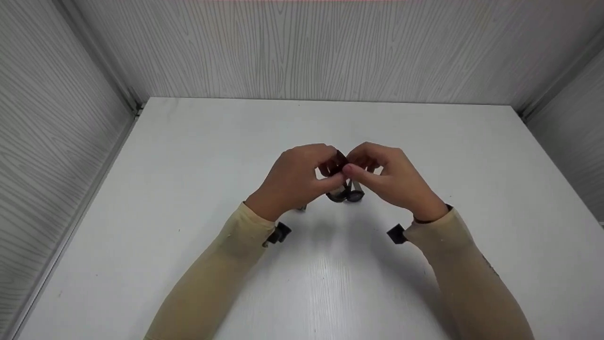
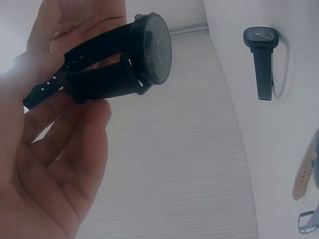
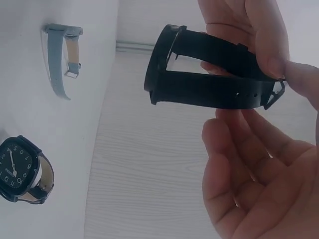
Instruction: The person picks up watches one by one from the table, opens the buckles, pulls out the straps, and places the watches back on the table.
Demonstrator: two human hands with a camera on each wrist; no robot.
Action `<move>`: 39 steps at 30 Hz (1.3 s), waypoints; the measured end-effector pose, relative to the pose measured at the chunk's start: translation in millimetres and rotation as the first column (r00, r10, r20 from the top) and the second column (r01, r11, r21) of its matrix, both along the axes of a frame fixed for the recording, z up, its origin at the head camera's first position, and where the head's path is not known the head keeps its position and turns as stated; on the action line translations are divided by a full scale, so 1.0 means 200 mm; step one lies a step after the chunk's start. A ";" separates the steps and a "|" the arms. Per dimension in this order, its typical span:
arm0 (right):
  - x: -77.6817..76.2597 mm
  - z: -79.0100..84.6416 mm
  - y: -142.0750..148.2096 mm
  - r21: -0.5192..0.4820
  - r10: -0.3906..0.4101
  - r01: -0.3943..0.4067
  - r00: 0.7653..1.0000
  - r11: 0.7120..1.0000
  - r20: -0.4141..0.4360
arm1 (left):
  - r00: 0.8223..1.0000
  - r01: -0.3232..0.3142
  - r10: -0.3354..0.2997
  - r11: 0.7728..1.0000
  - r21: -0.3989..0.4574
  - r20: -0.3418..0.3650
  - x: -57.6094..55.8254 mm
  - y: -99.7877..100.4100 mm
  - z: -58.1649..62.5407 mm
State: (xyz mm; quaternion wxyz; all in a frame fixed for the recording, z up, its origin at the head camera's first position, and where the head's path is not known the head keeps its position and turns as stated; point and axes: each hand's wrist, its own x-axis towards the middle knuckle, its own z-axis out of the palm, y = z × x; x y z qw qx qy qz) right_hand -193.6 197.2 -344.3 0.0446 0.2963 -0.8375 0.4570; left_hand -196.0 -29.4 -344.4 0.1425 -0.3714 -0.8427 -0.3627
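Both hands hold a dark watch (image 1: pixel 340 163) up above the white table. Its round dial (image 2: pixel 158 50) faces away from the fingers, and its black strap is closed into a loop. My left hand (image 1: pixel 299 174) pinches the strap (image 2: pixel 102 83) between thumb and fingers. At the strap's buckle (image 3: pixel 275 94), my right hand (image 1: pixel 389 174) pinches the end with its thumb and a finger, while its other fingers curl loosely below. How far the strap runs through the buckle is hidden by the fingertips.
Several other watches sit on the table beyond and below the hands: a small dark one (image 2: pixel 262 62), a tan-strapped one (image 2: pixel 302 179) cut by the frame edge, a grey-blue-strapped one (image 3: pixel 56 62), and one with a squarish black dial (image 3: pixel 19 167). Wood-patterned panels (image 1: pixel 306 52) wall the table.
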 end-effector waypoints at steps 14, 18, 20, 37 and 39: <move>-0.01 -0.01 0.01 -0.056 0.000 0.006 0.996 0.998 0.093 | 0.989 -0.029 0.036 0.998 -0.051 0.141 -0.01 0.01 -0.02; -0.02 -0.01 0.01 -0.058 -0.012 0.019 0.994 0.998 0.112 | 0.983 -0.015 0.021 0.999 -0.035 0.182 -0.01 0.01 -0.02; -0.02 0.00 0.01 -0.058 -0.012 0.019 0.993 0.998 0.117 | 0.977 -0.015 0.020 0.999 -0.029 0.211 -0.01 0.01 -0.02; -0.03 -0.03 0.04 -0.045 0.059 -0.054 0.992 0.998 0.114 | 0.957 0.009 -0.002 1.000 -0.023 0.291 -0.01 0.02 -0.02; -0.03 -0.02 0.04 -0.053 0.075 -0.069 0.991 0.996 0.110 | 0.955 0.018 -0.014 1.000 -0.014 0.295 -0.01 0.02 -0.02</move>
